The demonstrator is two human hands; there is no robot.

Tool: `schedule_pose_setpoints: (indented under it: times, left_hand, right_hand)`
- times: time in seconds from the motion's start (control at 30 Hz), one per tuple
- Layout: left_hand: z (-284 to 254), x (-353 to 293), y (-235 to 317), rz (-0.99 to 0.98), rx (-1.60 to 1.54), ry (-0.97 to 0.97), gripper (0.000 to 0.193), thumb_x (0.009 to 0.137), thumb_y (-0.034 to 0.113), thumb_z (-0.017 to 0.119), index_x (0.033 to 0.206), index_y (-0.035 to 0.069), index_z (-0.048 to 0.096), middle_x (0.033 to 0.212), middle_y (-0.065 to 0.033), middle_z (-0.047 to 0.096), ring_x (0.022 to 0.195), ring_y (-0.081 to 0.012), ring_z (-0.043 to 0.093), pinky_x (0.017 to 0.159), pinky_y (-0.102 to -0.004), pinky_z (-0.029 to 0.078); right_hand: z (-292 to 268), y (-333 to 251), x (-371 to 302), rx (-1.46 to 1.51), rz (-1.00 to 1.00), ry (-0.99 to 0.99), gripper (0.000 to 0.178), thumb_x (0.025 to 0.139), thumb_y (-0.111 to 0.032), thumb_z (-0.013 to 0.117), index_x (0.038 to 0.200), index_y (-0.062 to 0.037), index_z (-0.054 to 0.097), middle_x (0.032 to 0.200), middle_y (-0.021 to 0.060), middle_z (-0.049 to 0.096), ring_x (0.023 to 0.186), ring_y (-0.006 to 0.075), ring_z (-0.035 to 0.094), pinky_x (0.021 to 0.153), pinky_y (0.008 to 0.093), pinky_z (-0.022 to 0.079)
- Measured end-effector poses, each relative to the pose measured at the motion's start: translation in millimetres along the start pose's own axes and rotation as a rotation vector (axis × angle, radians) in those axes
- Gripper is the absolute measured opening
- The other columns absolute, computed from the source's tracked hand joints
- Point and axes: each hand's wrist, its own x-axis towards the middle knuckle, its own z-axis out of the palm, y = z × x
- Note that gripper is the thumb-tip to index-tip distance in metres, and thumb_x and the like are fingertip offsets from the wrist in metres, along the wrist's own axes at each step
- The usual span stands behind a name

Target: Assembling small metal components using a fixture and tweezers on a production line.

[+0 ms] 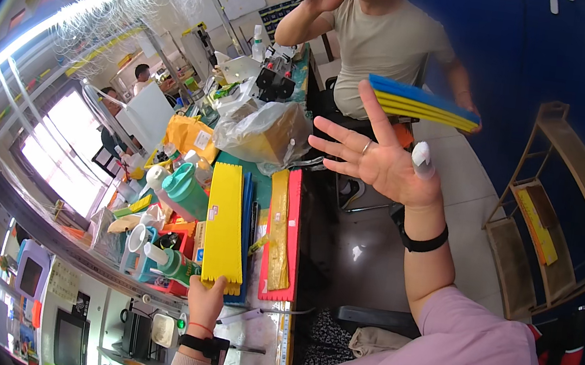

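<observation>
My left hand (206, 300) pinches the near end of a long flat yellow strip (226, 211), thumb on top. The strip has notched ends and a small sticker, and lies lengthwise on the table. Dark blue strips (247, 199) lie along its right side. Further right, a gold-coloured strip (277, 232) rests on a pink-red strip (292, 227). My right hand (392, 159) is raised off the table, palm showing and fingers spread, holding nothing. It has a ring and a white wrapping on the thumb. Both my wrists wear black straps.
Across from me a seated person (377, 46) raises one hand and holds blue and yellow strips (421, 105). Left of my strip stand a teal tumbler (185, 187), a green bottle (177, 265) and a red basket (185, 238). A plastic bag (262, 130) lies beyond; a wooden rack (522, 235) stands right.
</observation>
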Motion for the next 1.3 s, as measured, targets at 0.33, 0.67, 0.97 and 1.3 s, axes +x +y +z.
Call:
schedule_pose_setpoints:
  times: [0.33, 0.67, 0.97, 1.3]
  left_hand:
    - [-1.2, 14.3, -30.9, 0.002, -0.005, 0.025, 0.042, 0.08, 0.023, 0.072, 0.1, -0.008, 0.051, 0.092, -0.0206, 0.066, 0.084, -0.0275, 0.066, 0.075, -0.0345, 0.051]
    - [-13.3, -1.2, -24.4, 0.101, 0.147, 0.071, 0.045, 0.09, 0.026, 0.065, 0.109, -0.01, 0.046, 0.1, -0.0292, 0.061, 0.095, -0.04, 0.061, 0.082, -0.0413, 0.048]
    - [-23.5, -3.3, -35.7, 0.045, 0.22, 0.006, 0.051, 0.084, 0.025, 0.067, 0.112, -0.01, 0.044, 0.108, -0.032, 0.053, 0.096, -0.0437, 0.054, 0.085, -0.044, 0.045]
    - [-62.2, -51.9, 5.4, 0.255, 0.29, 0.025, 0.05, 0.081, 0.019, 0.069, 0.116, -0.007, 0.043, 0.106, -0.028, 0.051, 0.095, -0.0404, 0.052, 0.084, -0.0428, 0.045]
  right_hand:
    - [11.4, 4.8, -0.4, -0.07, 0.069, -0.038, 0.112, 0.077, -0.083, 0.042, 0.148, -0.0269, -0.024, 0.155, 0.0293, 0.014, 0.142, 0.045, 0.02, 0.112, 0.0563, 0.018]
    - [27.5, 16.4, -8.7, -0.07, 0.198, -0.172, 0.116, 0.08, -0.074, 0.051, 0.15, -0.0165, -0.022, 0.151, 0.0336, 0.019, 0.141, 0.0428, 0.025, 0.111, 0.0562, 0.02]
    - [32.4, 20.4, -7.8, -0.023, 0.208, -0.367, 0.109, 0.087, -0.067, 0.049, 0.15, -0.0083, -0.018, 0.149, 0.0296, 0.028, 0.135, 0.0378, 0.038, 0.113, 0.0479, 0.024]
    - [36.7, 26.2, -5.1, -0.09, 0.195, -0.433, 0.099, 0.093, -0.056, 0.05, 0.151, -0.0055, -0.01, 0.139, 0.0279, 0.044, 0.124, 0.0331, 0.053, 0.107, 0.0407, 0.034]
